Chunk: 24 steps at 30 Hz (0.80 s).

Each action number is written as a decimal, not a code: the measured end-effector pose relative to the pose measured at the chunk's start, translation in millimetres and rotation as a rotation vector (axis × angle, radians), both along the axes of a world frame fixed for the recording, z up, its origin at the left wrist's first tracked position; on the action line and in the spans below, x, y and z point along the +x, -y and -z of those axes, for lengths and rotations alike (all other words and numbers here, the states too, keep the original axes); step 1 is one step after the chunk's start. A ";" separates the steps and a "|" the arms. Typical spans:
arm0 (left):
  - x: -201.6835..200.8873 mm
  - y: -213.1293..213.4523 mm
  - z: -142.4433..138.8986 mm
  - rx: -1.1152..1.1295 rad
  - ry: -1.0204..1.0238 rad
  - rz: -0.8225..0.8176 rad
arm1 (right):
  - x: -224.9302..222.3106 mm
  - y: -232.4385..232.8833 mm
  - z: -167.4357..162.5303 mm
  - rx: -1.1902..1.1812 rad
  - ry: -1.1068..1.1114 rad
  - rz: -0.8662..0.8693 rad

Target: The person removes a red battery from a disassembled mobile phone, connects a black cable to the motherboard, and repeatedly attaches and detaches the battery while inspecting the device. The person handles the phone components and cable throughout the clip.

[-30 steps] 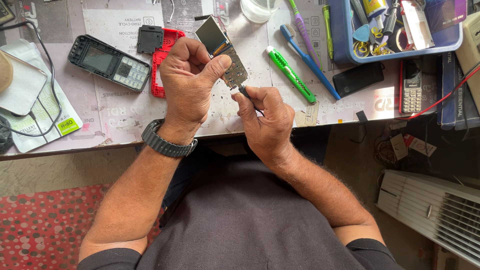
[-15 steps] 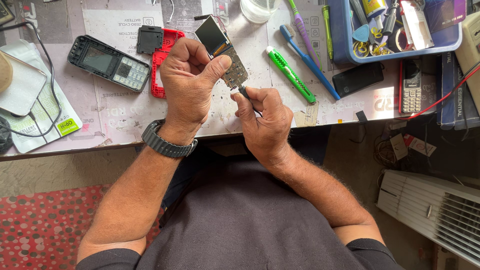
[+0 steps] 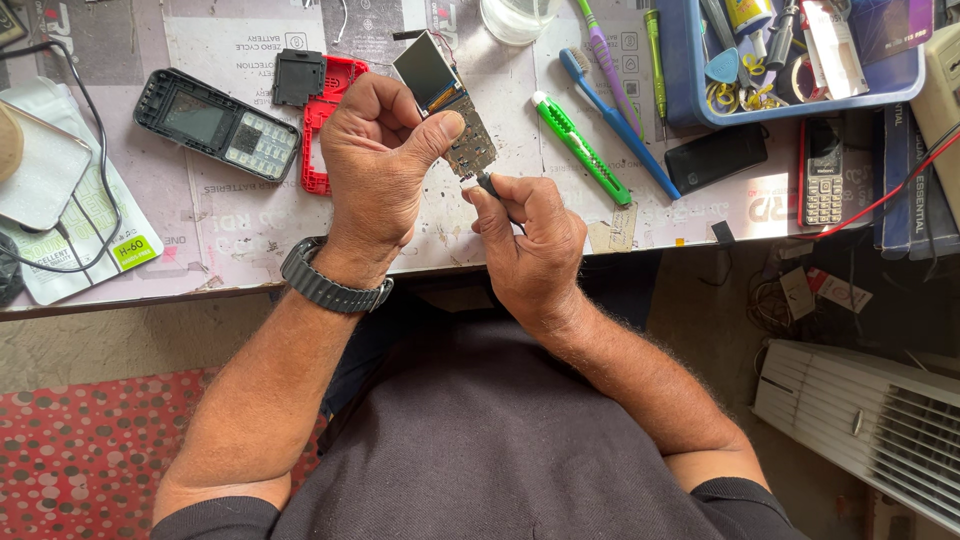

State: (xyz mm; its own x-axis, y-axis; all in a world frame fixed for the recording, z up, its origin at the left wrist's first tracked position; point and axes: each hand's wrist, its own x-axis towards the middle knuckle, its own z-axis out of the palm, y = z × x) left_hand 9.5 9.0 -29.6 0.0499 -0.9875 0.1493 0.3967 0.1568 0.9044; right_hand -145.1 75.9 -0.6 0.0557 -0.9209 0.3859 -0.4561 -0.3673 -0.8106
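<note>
Over workbench [image 3: 250,230], circuit board [image 3: 455,110] unmoved

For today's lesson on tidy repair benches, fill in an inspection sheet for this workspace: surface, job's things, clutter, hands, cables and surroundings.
Surface: table covered with printed paper sheets, worn at the front edge.
Job's things: phone circuit board with its small screen attached, held up above the table; thin dark tool touching the board's lower end.
Clutter: black phone front, red phone frame, green utility knife, blue toothbrush, blue tray full of small tools, keypad phone.
Hands: left hand grips the board; right hand pinches the tool.
Cables: black cable at left; red wire at right.
Surroundings: red dotted mat; white slatted appliance.
</note>
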 end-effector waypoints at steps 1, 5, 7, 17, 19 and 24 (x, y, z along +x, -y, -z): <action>0.0 -0.1 0.0 0.006 -0.013 0.003 | 0.0 0.2 0.3 0.001 -0.002 0.000; -0.1 -0.2 0.4 0.019 -0.044 0.012 | -1.0 -0.4 0.7 0.004 0.003 -0.010; 0.3 -0.1 0.6 0.017 -0.041 0.011 | -0.7 -0.7 1.1 0.006 -0.001 0.000; 1.0 -0.9 1.0 -0.011 -0.027 -0.009 | 1.1 0.0 -13.0 -0.063 -0.066 0.033; 0.8 -1.6 0.6 -0.021 -0.015 -0.013 | -13.4 -3.9 -19.2 -0.086 -0.133 0.009; 3.1 -3.4 -0.2 -0.074 0.177 -0.028 | -47.1 0.1 -6.8 0.105 0.202 -0.018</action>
